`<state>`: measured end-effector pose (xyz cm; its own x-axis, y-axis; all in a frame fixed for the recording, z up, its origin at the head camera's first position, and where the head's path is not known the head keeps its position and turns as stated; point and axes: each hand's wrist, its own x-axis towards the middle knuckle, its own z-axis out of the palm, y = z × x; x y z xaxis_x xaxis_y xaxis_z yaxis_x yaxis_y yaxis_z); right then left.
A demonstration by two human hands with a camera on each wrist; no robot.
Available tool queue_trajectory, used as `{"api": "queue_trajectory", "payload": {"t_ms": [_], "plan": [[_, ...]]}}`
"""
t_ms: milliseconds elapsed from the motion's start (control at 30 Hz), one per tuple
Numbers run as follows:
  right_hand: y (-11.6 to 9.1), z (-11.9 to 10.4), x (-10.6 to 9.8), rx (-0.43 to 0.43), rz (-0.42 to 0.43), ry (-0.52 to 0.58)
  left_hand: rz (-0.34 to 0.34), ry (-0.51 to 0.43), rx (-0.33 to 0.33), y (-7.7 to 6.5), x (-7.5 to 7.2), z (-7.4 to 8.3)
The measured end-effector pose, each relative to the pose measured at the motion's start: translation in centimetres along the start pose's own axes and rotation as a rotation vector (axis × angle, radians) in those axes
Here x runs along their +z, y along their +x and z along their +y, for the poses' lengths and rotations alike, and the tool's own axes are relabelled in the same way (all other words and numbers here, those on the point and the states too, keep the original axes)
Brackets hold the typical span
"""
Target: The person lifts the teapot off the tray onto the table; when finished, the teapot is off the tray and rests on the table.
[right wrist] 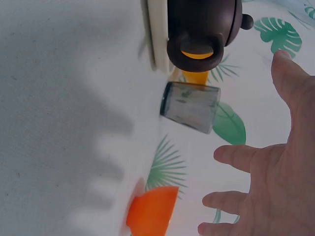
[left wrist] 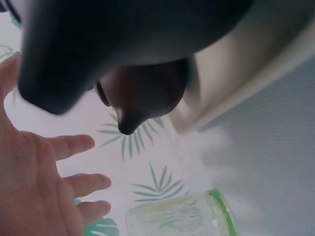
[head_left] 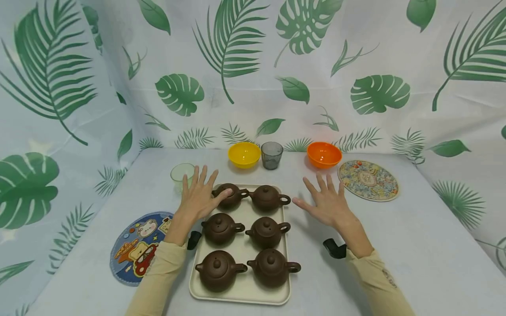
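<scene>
Several dark brown teapots [head_left: 220, 229] stand in two columns on a cream rectangular tray [head_left: 241, 296], spouts to the left and handles to the right. My left hand [head_left: 199, 195] hovers at the tray's back left with fingers spread, its thumb overlapping the back left teapot [head_left: 233, 199] in the head view. Spread likewise, my right hand [head_left: 326, 202] is held over the table just right of the tray, its thumb pointing at the handle of the back right teapot [head_left: 266, 198]. Neither hand holds anything. In the left wrist view a teapot spout [left wrist: 54, 83] looms close to the camera.
Behind the tray stand a yellow bowl [head_left: 244, 156], a grey glass [head_left: 271, 156] and an orange bowl [head_left: 324, 155]. A clear green-rimmed glass [head_left: 179, 171] sits beyond my left hand. Round patterned mats lie on both sides, one blue [head_left: 126, 254], one floral [head_left: 369, 180].
</scene>
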<state>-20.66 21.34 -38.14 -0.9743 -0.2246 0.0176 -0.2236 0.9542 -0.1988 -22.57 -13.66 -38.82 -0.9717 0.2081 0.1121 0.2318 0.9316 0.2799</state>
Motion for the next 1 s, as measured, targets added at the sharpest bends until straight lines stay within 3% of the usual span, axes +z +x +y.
{"api": "queue_trajectory", "payload": {"t_ms": [333,433,567,633,700,800,900,1000], "plan": [[0.1,-0.1,0.0,-0.032,0.025,0.039,0.025,-0.044,0.003,0.2,-0.6,-0.4],[0.3,-0.3,0.2,-0.077,0.048,0.113,0.108,-0.040,0.025,0.3,-1.0,-0.5],[0.9,-0.8,0.4,-0.182,0.052,0.259,0.292,0.018,0.038,0.1,-1.5,-0.7],[1.3,-1.1,0.5,-0.240,0.049,0.321,0.341,-0.010,0.036,-0.1,-1.7,-0.9],[1.9,-1.4,0.7,-0.295,0.051,0.358,0.299,-0.093,0.037,-0.1,-1.9,-1.0],[2.9,-1.8,0.8,-0.350,0.042,0.397,0.088,-0.218,-0.002,-0.1,-1.7,-1.7],[3.8,-2.0,0.9,-0.370,0.013,0.419,-0.132,-0.371,-0.093,0.1,-1.2,-2.8],[4.2,-2.0,0.8,-0.354,-0.019,0.436,-0.225,-0.584,-0.190,0.4,-0.4,-3.8]]}}
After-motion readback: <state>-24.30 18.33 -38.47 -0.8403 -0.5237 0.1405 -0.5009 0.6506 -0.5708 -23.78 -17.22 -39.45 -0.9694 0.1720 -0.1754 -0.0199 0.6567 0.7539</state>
